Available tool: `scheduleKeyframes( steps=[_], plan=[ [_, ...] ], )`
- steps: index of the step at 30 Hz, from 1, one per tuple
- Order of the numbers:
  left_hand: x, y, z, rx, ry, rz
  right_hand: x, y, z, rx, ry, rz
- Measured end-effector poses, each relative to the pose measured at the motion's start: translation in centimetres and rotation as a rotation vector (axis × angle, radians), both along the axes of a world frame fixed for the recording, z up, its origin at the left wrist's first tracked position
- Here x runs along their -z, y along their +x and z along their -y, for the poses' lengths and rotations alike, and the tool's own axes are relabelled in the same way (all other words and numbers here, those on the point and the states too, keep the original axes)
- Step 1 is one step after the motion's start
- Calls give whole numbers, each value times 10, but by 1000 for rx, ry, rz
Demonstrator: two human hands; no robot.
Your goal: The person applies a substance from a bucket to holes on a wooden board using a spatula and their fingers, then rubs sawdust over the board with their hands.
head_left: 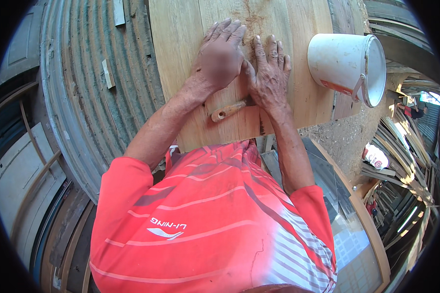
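Observation:
My left hand (220, 56) lies on a pale plank board (181, 29), fingers stretched out side by side; the back of it is blurred. Close to its right, my right hand (270, 78) rests on the same board, fingers extended and a little apart, thumb toward the left hand. Neither hand visibly holds anything, though what is under the palms is hidden. A tool with a worn wooden handle (228, 111), pierced by a hole at its end, lies just below the hands. Its other end disappears by my right wrist. Reddish-brown crumbs or dust (251, 20) streak the wood beyond the fingers.
A white bucket (335, 58) with a wire handle is at the board's right side. Corrugated metal sheeting (98, 93) with small wood scraps spans the left. A wood-framed glass panel (359, 249) is at lower right. Stacked timber (408, 146) and another person (413, 111) are farther right.

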State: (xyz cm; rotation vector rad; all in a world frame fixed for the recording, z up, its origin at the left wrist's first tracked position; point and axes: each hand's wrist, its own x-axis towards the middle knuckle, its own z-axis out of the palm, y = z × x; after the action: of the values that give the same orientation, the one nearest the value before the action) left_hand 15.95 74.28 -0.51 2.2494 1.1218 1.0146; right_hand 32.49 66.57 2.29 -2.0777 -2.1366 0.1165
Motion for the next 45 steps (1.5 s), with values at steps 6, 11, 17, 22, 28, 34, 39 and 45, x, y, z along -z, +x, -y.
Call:
scheduleKeyframes(
  steps=[6,11,17,22,28,34,39,45],
  plan=[
    [-3,-2,0,-20,6,15,-6,5,1,-10,0,-63],
    [-4,2,0,-17,17,31,-6,9,9,-11,-21,-3],
    [-3,-1,-1,-23,12,15,-9,9,22,-42,-54,9],
    [0,-1,-1,-27,29,13,-13,10,29,-31,-62,-98],
    [2,0,-2,-15,18,-7,-8,12,38,-43,-78,-42],
    [0,-1,-1,-16,19,2,-11,16,42,-44,-95,-77],
    [-1,1,-1,-18,26,6,-9,8,45,-16,-68,-17],
    [-1,-1,0,-20,20,24,-8,2,37,-106,-67,4]
  ],
)
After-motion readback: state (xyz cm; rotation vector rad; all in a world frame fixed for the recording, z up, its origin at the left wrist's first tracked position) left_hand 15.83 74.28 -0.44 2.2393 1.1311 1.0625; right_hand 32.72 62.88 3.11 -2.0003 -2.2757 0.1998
